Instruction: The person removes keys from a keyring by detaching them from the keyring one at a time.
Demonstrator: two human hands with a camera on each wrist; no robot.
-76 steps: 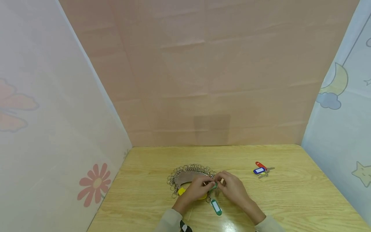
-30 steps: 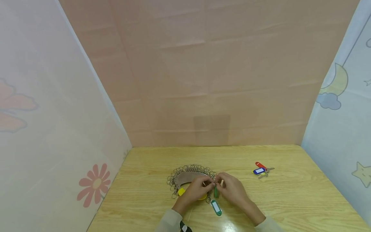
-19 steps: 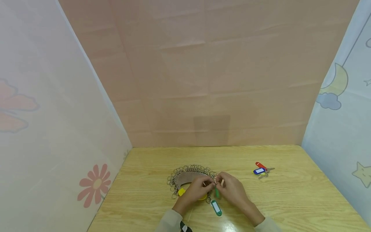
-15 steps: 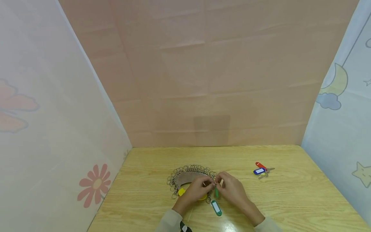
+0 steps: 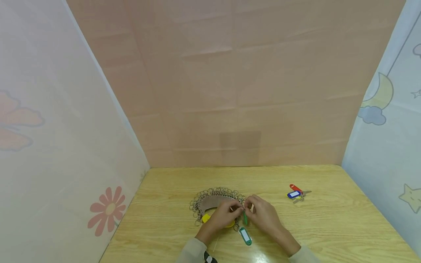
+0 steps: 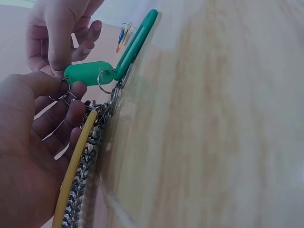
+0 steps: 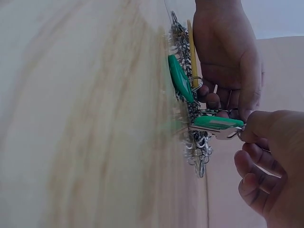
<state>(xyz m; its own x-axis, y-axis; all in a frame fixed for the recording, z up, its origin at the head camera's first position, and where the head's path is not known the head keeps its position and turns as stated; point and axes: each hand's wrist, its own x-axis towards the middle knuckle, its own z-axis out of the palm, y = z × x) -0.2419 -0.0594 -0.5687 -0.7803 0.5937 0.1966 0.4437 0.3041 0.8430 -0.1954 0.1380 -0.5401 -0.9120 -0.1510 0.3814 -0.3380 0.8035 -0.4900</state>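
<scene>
A curved metal plate (image 5: 210,201), edged with several wire rings, lies on the table, with a flat yellow piece (image 5: 206,217) at its inner side. Over its right end my left hand (image 5: 224,213) pinches a metal split ring (image 6: 62,91) between thumb and forefinger. Close against it, my right hand (image 5: 264,214) pinches the small ring of a green key tag (image 7: 218,122) by thumb and forefinger. The tag hangs edge-on below the fingertips, a key (image 7: 225,131) beside it. A second green key tag (image 5: 245,236), with a white label, lies nearer me, joined by a ring to the plate's end.
Farther right on the wooden table (image 5: 345,219) lie red (image 5: 295,188) and blue (image 5: 294,194) key tags, a bit of yellow, and keys (image 5: 299,199). A peach cloth (image 5: 236,91) hangs behind the table, with printed white sheets at both sides.
The green key tag at my fingertips has swung from a tilted position to hanging edge-on beneath them. Both hands stay almost in place; the other tags and the plate have not moved.
</scene>
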